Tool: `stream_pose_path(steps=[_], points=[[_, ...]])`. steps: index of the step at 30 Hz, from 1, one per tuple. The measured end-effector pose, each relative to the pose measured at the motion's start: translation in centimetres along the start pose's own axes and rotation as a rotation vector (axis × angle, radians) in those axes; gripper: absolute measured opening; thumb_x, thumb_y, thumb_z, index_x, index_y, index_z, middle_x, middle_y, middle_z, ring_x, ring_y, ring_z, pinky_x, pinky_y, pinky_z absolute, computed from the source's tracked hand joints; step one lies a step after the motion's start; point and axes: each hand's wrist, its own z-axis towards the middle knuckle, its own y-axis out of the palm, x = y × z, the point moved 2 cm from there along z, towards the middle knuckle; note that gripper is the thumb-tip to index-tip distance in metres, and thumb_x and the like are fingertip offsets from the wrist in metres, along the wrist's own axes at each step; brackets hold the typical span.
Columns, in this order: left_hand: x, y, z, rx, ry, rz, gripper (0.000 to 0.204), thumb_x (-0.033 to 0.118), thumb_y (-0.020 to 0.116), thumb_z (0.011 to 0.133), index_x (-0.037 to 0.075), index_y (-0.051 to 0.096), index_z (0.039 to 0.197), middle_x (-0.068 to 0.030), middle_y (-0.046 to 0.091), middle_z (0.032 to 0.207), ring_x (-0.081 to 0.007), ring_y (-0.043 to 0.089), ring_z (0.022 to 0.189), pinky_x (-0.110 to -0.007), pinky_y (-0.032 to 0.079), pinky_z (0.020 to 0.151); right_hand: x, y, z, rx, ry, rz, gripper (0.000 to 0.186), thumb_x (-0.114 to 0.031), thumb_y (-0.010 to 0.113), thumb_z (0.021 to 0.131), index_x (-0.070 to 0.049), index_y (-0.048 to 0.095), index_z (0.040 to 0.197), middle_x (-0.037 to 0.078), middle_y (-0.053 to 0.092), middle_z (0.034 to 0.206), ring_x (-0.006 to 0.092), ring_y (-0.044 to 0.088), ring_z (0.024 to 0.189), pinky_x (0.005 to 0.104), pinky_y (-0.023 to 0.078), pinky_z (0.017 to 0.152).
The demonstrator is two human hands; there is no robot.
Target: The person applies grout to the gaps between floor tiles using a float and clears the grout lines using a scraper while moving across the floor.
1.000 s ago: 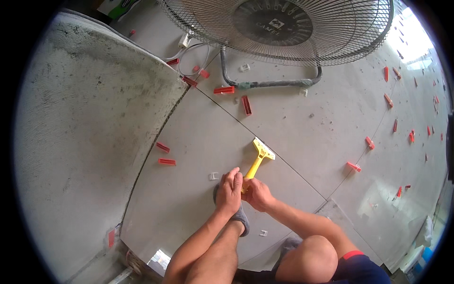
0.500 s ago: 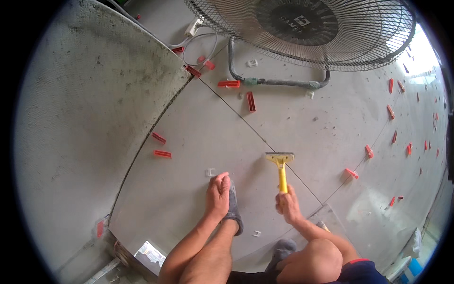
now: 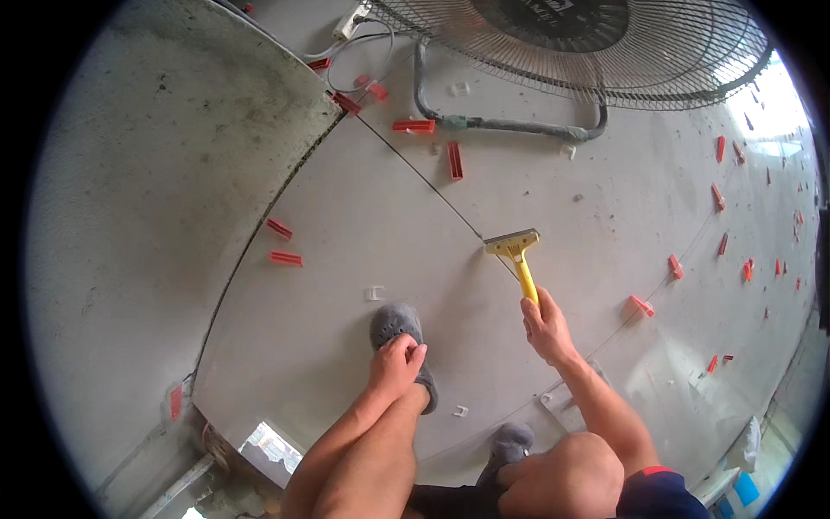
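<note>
In my right hand (image 3: 546,327) is a yellow-handled floor scraper (image 3: 527,275), my fingers closed round its grip. Its wide head lies over a dark tile joint (image 3: 424,180), blade side pointing away from me. My left hand (image 3: 398,365) rests on top of the grey clog (image 3: 396,322) on my left foot, its fingers curled together with no object visible in them. A small clear plastic clip (image 3: 374,293) lies on the floor just beyond that clog, and another white clip (image 3: 461,412) lies to its right.
A large floor fan (image 3: 596,52) on a tubular stand (image 3: 519,127) is at the far side, beside a white power strip (image 3: 349,22) and looped cord. Red tile wedges (image 3: 456,161) are scattered about, several along the right-hand joint. A rough grey wall or slab (image 3: 173,199) borders the left.
The scraper and my right hand have moved farther away from me, and its head has tilted. My left hand has slid back from the clog's toe. The view has shifted slightly.
</note>
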Motion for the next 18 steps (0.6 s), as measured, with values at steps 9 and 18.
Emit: stream_pose_path(steps=[9,18], points=[[-0.1,0.7,0.2,0.025,0.050,0.103,0.025,0.027,0.067,0.089,0.005,0.059,0.078,-0.0116,0.066,0.074,-0.0328,0.065,0.068,-0.044,0.051,0.062,0.4,-0.2,1.5,0.028,-0.123,-0.072,0.041,-0.032,0.050,0.103,-0.007,0.048,0.136,-0.005,0.043,0.073,0.0045,0.041,0.060,0.0234,0.038,0.051],[-0.4,0.4,0.3,0.027,0.111,0.113,0.026,0.025,0.068,0.088,0.005,0.056,0.077,-0.0113,0.063,0.070,-0.0325,0.063,0.067,-0.044,0.050,0.060,0.4,-1.0,0.2,0.029,0.002,-0.236,0.047,-0.037,0.048,0.101,-0.007,0.047,0.137,0.015,0.064,0.094,0.0245,0.060,0.086,0.0383,0.048,0.079]])
